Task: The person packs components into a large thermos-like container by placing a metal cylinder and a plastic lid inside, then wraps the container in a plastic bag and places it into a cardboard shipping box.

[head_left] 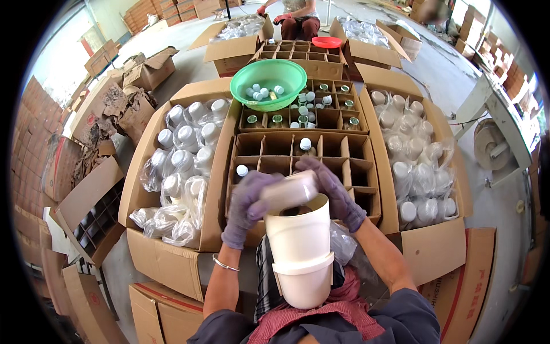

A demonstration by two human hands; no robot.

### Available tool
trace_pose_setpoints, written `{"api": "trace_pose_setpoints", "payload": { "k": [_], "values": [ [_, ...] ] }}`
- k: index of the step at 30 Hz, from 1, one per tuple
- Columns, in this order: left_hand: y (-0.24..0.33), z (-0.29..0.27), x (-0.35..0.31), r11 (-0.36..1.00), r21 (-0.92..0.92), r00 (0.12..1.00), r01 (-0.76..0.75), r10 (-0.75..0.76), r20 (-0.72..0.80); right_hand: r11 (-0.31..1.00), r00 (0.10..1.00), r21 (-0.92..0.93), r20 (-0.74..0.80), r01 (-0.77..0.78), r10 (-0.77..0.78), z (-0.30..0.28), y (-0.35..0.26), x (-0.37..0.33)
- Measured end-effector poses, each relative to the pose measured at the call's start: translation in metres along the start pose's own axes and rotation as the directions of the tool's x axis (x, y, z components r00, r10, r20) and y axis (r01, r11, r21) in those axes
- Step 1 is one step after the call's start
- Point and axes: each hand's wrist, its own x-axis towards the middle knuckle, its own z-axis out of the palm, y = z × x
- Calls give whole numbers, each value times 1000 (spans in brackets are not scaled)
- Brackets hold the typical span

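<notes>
Both my hands wear purple-grey gloves. My left hand (250,202) is closed around one end of a pale cylindrical container (291,191), smeared by motion and tilted nearly on its side. At its other end is my right hand (337,195), fingers stretched out behind it; whether they touch it I cannot tell. Just below, a cream plastic tub (299,241) with an open top stands between my legs, a collar around its lower part. Behind my hands is a divided carton (252,137), where a white-capped bottle (305,144) and another capped bottle (242,171) stand in compartments.
Open boxes of bagged pale containers flank me, left (186,143) and right (415,155). A green basin (269,71) with loose caps rests on a farther carton of bottles. Beyond sits a person with red gloves (282,18), near a red dish (326,42).
</notes>
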Motion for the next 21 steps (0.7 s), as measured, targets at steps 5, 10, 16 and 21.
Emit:
{"api": "trace_pose_setpoints", "payload": {
  "k": [5, 10, 16, 21],
  "values": [
    [3, 7, 5, 980, -76, 975, -181, 189, 117, 1000, 999, -15, 32, 18, -17, 8, 11, -20],
    [27, 17, -7, 984, 116, 979, -137, 116, 169, 915, 989, 386, 128, -117, 72, 9, 41, -16],
    [2, 16, -10, 963, -249, 993, 99, -80, 87, 905, 979, -373, 82, 206, -189, 4, 18, -27],
    [-57, 64, -103, 618, -676, 890, 403, -436, 132, 652, 856, -558, 383, 514, -347, 41, -66, -62]
  ]
}}
